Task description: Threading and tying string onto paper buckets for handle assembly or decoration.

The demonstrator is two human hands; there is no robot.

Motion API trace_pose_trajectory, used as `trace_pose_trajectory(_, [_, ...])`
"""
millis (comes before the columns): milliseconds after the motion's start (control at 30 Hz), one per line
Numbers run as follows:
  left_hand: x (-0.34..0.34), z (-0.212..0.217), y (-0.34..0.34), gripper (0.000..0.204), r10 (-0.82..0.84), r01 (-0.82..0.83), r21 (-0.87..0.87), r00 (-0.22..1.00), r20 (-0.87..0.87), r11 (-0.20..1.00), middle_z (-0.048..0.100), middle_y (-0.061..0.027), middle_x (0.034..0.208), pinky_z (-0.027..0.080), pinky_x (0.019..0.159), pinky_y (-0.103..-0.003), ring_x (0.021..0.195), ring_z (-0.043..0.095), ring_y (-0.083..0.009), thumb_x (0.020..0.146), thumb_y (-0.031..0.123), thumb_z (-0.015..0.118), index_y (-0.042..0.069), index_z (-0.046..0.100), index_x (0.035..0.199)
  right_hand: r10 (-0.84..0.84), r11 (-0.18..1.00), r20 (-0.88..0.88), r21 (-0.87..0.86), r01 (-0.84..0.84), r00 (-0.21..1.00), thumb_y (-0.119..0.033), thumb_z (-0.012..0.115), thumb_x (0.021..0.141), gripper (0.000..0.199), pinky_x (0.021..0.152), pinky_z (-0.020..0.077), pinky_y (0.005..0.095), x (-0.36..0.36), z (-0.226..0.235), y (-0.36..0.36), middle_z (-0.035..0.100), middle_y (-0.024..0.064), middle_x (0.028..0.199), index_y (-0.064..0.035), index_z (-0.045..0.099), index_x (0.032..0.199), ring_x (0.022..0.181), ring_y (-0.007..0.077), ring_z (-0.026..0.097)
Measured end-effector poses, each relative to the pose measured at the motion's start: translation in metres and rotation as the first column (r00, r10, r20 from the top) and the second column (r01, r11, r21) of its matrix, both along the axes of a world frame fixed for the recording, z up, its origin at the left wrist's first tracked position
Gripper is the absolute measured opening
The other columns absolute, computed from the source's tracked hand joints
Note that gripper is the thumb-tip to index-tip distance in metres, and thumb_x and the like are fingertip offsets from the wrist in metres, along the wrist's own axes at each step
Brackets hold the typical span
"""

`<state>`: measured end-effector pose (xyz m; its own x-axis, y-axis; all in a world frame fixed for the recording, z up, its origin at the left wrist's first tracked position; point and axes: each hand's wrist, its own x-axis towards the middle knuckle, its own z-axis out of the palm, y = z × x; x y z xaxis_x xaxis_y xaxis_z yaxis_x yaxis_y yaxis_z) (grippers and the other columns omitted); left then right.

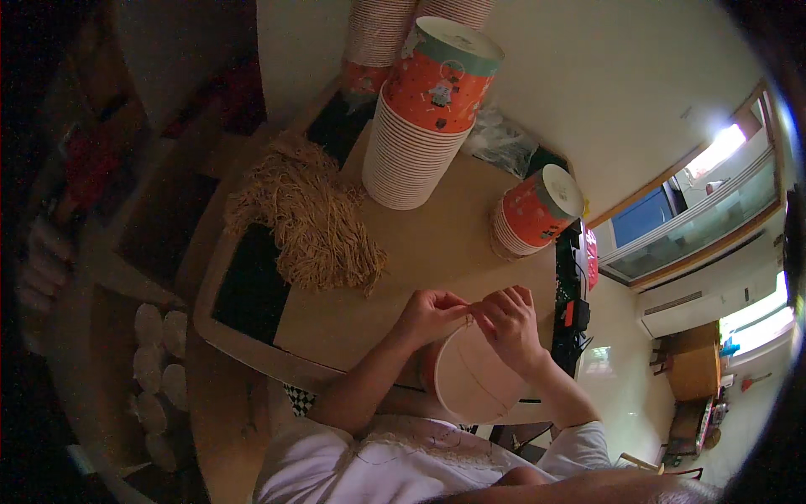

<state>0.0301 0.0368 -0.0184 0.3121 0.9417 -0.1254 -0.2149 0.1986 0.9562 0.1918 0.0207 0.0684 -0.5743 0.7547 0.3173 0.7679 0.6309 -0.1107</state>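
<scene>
A paper bucket [479,378], white inside with a red outer wall, is held against my body at the table's near edge, its open mouth facing up. A thin brown string [481,382] runs across the mouth. At the far rim my left hand [432,319] pinches the string with thumb and forefinger. My right hand [510,326] meets it there, its fingers curled closed at the same spot. The fingers partly hide the string end and the rim. Beyond my left hand lies a heap of loose brown strings [315,218] on the table.
A tall stack of orange and green paper buckets [428,109] stands at the back, with another stack [369,50] behind it. A shorter stack [537,210] is at the right beside cables. Cardboard [336,323] covers the dark tabletop. Clear plastic [501,143] lies by the wall.
</scene>
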Motion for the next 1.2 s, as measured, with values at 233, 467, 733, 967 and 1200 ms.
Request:
trace_pose_trajectory(233, [-0.001,0.001,-0.003,0.018,0.044,-0.043,0.077,0.999,-0.016,0.996,0.065,-0.0032,0.071,0.047,0.059,-0.024,0.066,0.056,-0.0054,0.075,0.018,0.069,0.002,0.066,0.082,-0.239,0.868,-0.360,-0.496,0.032,0.902,-0.006,0.062,0.078,0.006,0.070,0.0459,0.0335,0.002,0.001,0.010,0.063,0.0088,0.083,-0.0045,0.064,0.083,0.076,0.0246,0.060])
trace_pose_trajectory(467, [0.001,0.007,-0.007,0.015,0.162,-0.121,0.224,0.972,-0.173,0.967,0.064,-0.0043,0.068,0.046,0.056,-0.025,0.060,0.056,-0.0085,0.075,0.016,0.067,0.002,0.066,0.083,-0.280,0.817,-0.358,-0.577,0.025,0.891,-0.005,0.062,0.077,0.006,0.066,0.0469,0.0314,0.006,-0.010,0.015,0.063,0.0086,0.081,-0.0033,0.064,0.082,0.074,0.0228,0.060])
trace_pose_trajectory(733, [0.000,0.002,-0.004,0.016,0.155,-0.090,0.313,0.969,-0.190,0.946,0.064,-0.0071,0.073,0.047,0.060,-0.027,0.065,0.060,-0.0136,0.075,0.015,0.067,0.003,0.067,0.086,-0.270,0.827,-0.383,-0.563,0.008,0.883,-0.005,0.062,0.075,0.005,0.065,0.0465,0.0306,0.007,-0.011,0.017,0.062,0.0086,0.079,-0.0026,0.063,0.080,0.071,0.0202,0.059])
trace_pose_trajectory(967, [0.004,0.001,-0.005,0.016,0.201,-0.122,0.350,0.960,-0.198,0.929,0.065,-0.0088,0.078,0.048,0.061,-0.027,0.066,0.061,-0.0152,0.073,0.014,0.069,0.004,0.067,0.085,-0.266,0.827,-0.344,-0.562,0.030,0.901,-0.006,0.063,0.076,0.007,0.063,0.0467,0.0300,0.008,-0.012,0.019,0.062,0.0080,0.079,-0.0028,0.063,0.082,0.069,0.0195,0.059])
trace_pose_trajectory(1200, [0.002,0.003,-0.004,0.015,0.214,-0.136,0.361,0.959,-0.186,0.923,0.066,-0.0079,0.076,0.049,0.062,-0.027,0.068,0.062,-0.0148,0.074,0.014,0.068,0.003,0.066,0.084,-0.253,0.822,-0.327,-0.568,0.025,0.910,-0.007,0.063,0.076,0.008,0.063,0.0471,0.0303,0.009,-0.013,0.021,0.062,0.0082,0.080,-0.0027,0.064,0.083,0.069,0.0197,0.060])
